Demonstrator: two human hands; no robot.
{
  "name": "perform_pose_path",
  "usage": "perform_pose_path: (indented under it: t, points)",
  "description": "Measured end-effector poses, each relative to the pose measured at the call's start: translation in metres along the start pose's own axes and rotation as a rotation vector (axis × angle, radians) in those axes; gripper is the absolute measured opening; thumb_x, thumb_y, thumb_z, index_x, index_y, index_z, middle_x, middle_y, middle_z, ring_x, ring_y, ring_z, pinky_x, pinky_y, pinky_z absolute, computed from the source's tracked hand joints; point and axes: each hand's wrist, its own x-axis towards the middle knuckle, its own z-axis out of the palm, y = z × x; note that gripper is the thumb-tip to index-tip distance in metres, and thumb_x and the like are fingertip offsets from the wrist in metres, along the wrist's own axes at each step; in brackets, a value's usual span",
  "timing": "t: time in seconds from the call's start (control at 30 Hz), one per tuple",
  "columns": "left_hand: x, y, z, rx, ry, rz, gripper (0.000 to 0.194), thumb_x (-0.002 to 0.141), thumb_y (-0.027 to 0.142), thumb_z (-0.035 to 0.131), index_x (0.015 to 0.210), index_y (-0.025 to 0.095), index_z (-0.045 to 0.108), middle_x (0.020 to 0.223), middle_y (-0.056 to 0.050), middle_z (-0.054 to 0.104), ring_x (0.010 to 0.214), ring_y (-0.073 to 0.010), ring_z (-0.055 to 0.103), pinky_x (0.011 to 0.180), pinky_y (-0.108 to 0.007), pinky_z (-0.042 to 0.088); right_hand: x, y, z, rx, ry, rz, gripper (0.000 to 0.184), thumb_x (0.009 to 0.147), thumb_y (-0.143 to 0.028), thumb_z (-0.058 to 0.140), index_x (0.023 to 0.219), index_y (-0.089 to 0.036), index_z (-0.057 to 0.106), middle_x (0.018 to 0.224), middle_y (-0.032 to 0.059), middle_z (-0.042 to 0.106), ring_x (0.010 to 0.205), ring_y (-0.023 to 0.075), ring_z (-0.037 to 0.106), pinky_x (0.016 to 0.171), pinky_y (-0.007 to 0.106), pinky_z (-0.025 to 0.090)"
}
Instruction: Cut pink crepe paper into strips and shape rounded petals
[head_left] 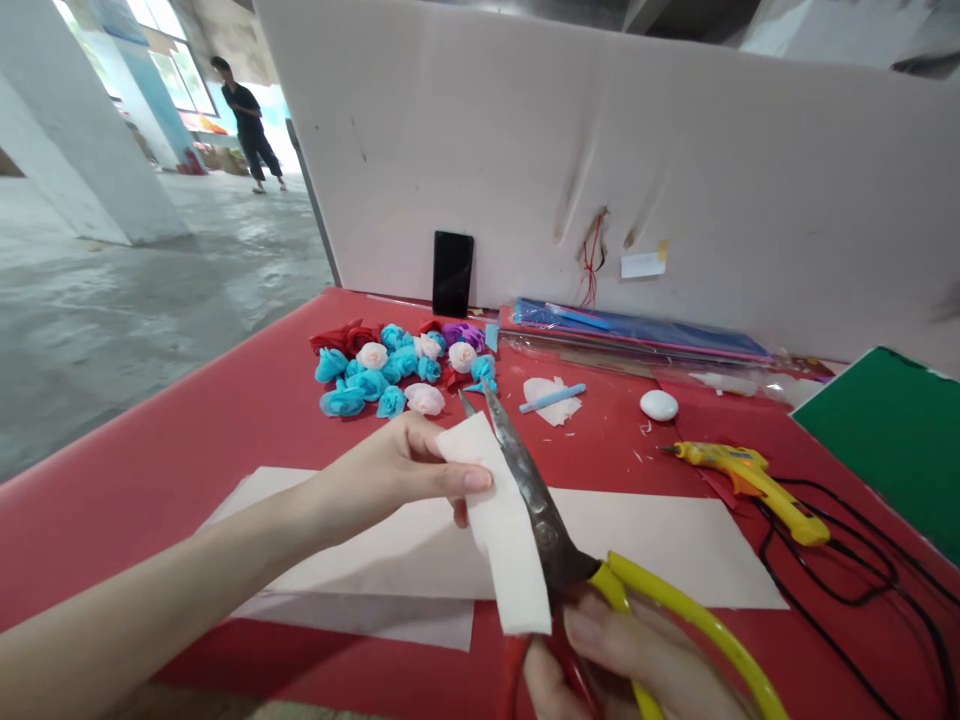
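Note:
My left hand [431, 470] pinches a short strip of white crepe-like paper [514, 560] between thumb and fingers. In my right hand [637, 650] are scissors [551, 540] with dark metal blades and yellow and red handles. The blades point up and away, slightly parted at the tips, and lie along the right edge of the strip; whether they bite into it I cannot tell. Beneath both hands a long pale paper sheet [660, 545] lies across the red table [187, 400], with another pale sheet [375, 615] partly under it.
Paper roses [367, 383] in blue, red, pink and purple cluster behind my left hand. A phone [453, 273] leans on the white partition [465, 130]. To the right lie a yellow glue gun [750, 485] with black cord, a white oval object [659, 404] and a green board [885, 440]. A person [247, 120] stands far off.

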Motion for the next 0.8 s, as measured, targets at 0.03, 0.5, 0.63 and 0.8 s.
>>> perform_pose_path:
  t: [0.03, 0.5, 0.63, 0.8]
  points:
    - [0.000, 0.000, 0.000, 0.007, -0.018, -0.018, 0.012, 0.068, 0.022, 0.068, 0.057, 0.020, 0.073, 0.060, 0.001, 0.070, 0.057, -0.0118, 0.060, 0.059, -0.019, 0.050, 0.001, 0.000, 0.001, 0.031, -0.018, -0.006, 0.049, 0.075, -0.058, 0.057, 0.053, -0.014, 0.052, 0.050, -0.0005, 0.049, 0.045, 0.0059, 0.043, 0.043, 0.017, 0.030]
    - [0.000, -0.006, 0.004, 0.085, 0.005, -0.046, 0.016, 0.071, 0.022, 0.067, 0.055, 0.019, 0.071, 0.055, 0.002, 0.066, 0.054, -0.0095, 0.057, 0.058, -0.018, 0.046, 0.000, -0.022, -0.010, -0.056, 0.257, -0.069, 0.049, 0.075, -0.059, 0.052, 0.052, -0.018, 0.039, 0.042, -0.0088, 0.032, 0.032, 0.0022, 0.020, 0.029, 0.014, 0.019]
    - [0.000, -0.005, 0.005, 0.103, 0.078, -0.024, 0.026, 0.074, 0.026, 0.066, 0.049, 0.018, 0.069, 0.047, 0.002, 0.063, 0.048, -0.0082, 0.054, 0.056, -0.018, 0.044, 0.000, -0.042, -0.038, -0.873, 0.566, -0.208, 0.030, 0.084, -0.047, 0.046, 0.072, -0.019, 0.047, 0.054, -0.0052, 0.043, 0.042, 0.0074, 0.038, 0.040, 0.019, 0.027]
    - [0.000, -0.008, 0.006, 0.049, 0.145, -0.011, 0.028, 0.075, 0.028, 0.066, 0.049, 0.018, 0.069, 0.047, 0.001, 0.064, 0.047, -0.0077, 0.055, 0.055, -0.017, 0.044, 0.007, -0.039, -0.067, -1.502, 0.604, -0.059, 0.006, 0.081, -0.019, 0.046, 0.079, -0.019, 0.052, 0.064, 0.0010, 0.054, 0.053, 0.0125, 0.045, 0.049, 0.025, 0.023]
